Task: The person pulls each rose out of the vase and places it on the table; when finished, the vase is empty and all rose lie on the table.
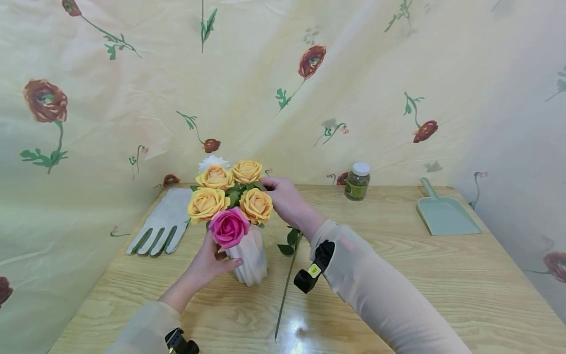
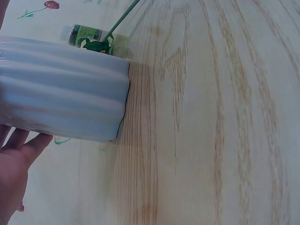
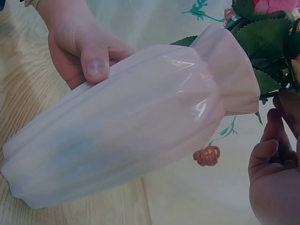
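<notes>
A pale, fluted vase (image 1: 251,263) stands on the wooden table, holding several yellow roses (image 1: 208,204), a pink rose (image 1: 229,227) and a white flower (image 1: 214,162). My left hand (image 1: 205,263) grips the vase's side, its thumb across the front; the right wrist view shows that thumb (image 3: 96,65) flat on the ribs. At the right of the bouquet, my right hand (image 1: 287,199) pinches a rose by its leafy stem, just behind the right-hand yellow rose. In the right wrist view, its curled fingers (image 3: 272,150) meet the greenery (image 3: 267,82) by the flared rim.
A loose green stem with leaves (image 1: 288,285) lies on the table (image 1: 376,280) right of the vase. A grey-and-green glove (image 1: 165,219) lies at the back left. A white-lidded jar (image 1: 357,183) stands at the back, and a pale green dustpan (image 1: 446,215) lies at the right.
</notes>
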{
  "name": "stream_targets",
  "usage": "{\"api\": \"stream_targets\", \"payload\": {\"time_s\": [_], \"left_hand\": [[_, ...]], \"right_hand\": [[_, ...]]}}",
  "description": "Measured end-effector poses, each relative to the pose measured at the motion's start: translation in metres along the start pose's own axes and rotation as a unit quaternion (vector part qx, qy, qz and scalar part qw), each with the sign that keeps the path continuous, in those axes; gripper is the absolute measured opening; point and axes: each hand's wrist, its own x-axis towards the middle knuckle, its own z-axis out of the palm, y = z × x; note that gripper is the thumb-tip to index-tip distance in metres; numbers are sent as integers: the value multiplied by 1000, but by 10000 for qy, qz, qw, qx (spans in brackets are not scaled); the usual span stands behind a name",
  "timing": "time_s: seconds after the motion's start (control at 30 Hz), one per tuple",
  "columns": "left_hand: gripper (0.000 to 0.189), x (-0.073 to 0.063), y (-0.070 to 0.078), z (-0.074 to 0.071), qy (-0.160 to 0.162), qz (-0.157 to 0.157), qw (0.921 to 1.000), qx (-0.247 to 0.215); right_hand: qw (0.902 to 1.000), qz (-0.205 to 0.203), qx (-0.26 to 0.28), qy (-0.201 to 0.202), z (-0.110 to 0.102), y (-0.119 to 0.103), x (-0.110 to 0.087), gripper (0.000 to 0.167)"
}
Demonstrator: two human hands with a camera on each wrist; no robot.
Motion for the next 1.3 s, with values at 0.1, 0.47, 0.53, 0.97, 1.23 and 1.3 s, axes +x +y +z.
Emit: {"api": "stream_targets", "payload": {"time_s": [0.1,0.47,0.53,0.97,1.23,1.3], "left_hand": [[89,0,0,0,-14,9,10000,17],[87,1,2,1,28,-89,9998,187],[86,1,2,1,42,-116,9997,215],[85,0,1,1,72,-146,9997,164],[85,-1,0,1,106,-251,9991,310],[85,-1,0,1,103,-242,9992,302]], "right_hand": [[9999,10,-102,-22,0,-1,1,18],[9988,-129,445,164,-1,-8,3,27],[9991,-148,360,155,-2,-10,3,27],[9962,-317,523,623,-10,-22,6,13],[9841,-499,1486,831,-20,-34,5,15],[9780,-563,1783,921,-22,-36,6,14]]}}
